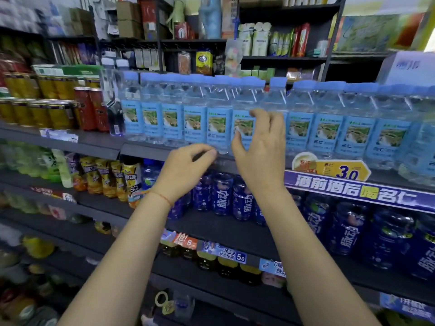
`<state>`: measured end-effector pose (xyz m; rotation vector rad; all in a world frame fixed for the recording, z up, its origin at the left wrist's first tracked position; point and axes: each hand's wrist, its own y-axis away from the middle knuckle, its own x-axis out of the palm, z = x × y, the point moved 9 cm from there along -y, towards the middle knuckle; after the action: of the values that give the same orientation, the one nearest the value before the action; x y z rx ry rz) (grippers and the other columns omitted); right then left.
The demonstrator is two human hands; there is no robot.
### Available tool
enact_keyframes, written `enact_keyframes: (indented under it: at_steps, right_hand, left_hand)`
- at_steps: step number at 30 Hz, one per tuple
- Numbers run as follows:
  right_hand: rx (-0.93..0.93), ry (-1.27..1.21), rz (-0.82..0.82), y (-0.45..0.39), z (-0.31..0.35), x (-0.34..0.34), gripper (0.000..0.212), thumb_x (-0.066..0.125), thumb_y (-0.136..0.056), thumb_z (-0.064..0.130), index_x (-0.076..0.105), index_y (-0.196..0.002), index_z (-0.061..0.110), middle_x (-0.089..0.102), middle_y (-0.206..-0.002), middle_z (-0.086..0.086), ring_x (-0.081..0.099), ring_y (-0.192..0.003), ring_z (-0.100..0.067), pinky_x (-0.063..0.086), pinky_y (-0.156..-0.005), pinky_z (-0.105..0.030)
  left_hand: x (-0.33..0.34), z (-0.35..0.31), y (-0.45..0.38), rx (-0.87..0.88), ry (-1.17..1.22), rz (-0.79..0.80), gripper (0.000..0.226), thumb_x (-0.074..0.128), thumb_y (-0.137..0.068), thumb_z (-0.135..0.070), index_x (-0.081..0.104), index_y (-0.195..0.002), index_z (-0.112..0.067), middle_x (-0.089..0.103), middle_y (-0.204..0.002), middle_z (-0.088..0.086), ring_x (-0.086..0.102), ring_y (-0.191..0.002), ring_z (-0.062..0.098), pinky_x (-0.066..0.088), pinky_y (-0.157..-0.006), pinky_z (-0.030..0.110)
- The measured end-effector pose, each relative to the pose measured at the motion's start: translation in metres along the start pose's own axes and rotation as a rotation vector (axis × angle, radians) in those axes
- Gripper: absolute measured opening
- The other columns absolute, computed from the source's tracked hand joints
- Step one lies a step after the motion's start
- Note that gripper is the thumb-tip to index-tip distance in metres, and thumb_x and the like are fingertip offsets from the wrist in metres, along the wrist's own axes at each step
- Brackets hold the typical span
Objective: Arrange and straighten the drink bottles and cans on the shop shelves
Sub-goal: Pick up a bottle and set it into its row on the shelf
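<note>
Head view shows a long row of water bottles (219,118) with pale blue caps and blue labels standing upright along the front edge of a dark shelf (146,150), filling it from near its left end to the right side of the frame. One bottle (276,95) in the row sits further back than its neighbours, only its cap and shoulder showing above the right hand (260,147). That hand is raised in front of the row, palm towards the bottles, its fingers loosely curled and apart; the fingertips are just at the label of the bottle beside the gap, but whether they touch it cannot be told. The left hand (186,169) hovers lower, by the shelf's front edge below the bottles, fingers curled with the thumb near the forefinger and nothing between them; a thin red thread circles its wrist. At the left end of the same shelf stand yellow cans (37,114) and red cans (93,109). On the shelf below, dark blue bottles (222,196) stand in a row under a purple price strip (353,189), with yellow-labelled bottles (106,177) and green bottles (35,161) towards its left end. Above, upper shelves hold boxes (128,18) and packets, blurred.
</note>
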<state>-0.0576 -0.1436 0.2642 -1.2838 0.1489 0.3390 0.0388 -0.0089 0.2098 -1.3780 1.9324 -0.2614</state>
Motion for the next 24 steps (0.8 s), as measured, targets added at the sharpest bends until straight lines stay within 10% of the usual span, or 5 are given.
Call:
enact_keyframes:
  at_steps: [6,16,24]
  right_hand:
    - [0.055,-0.311,0.528,0.070,0.056,0.119,0.012,0.055,-0.097,0.026,0.061,-0.093,0.016,0.054,-0.090,0.003,0.052,-0.076,-0.012,0.048,-0.070,-0.033]
    - [0.160,-0.446,1.421,0.304,0.217,0.305,0.015,0.061,-0.096,0.031,0.066,-0.094,0.017,0.064,-0.082,0.011,0.065,-0.083,-0.014,0.051,-0.070,-0.031]
    - [0.228,-0.424,1.570,0.412,0.351,0.389,0.011,0.060,-0.096,0.027,0.066,-0.092,0.017,0.069,-0.085,0.001,0.068,-0.072,-0.017,0.055,-0.067,-0.034]
  left_hand:
    - [-0.064,0.127,0.067,-0.359,-0.067,0.083,0.021,0.055,-0.099,-0.030,0.071,-0.093,-0.020,0.074,-0.090,0.001,0.069,-0.081,0.015,0.054,-0.080,0.036]
    - [-0.200,0.338,0.251,-0.870,0.020,-0.035,0.021,0.053,-0.100,-0.026,0.071,-0.094,-0.016,0.070,-0.080,-0.001,0.068,-0.069,0.018,0.053,-0.070,0.029]
    - [-0.322,0.452,0.357,-1.041,0.072,-0.168,0.022,0.050,-0.099,-0.022,0.069,-0.097,-0.011,0.070,-0.083,0.006,0.067,-0.069,0.020,0.058,-0.070,0.036]
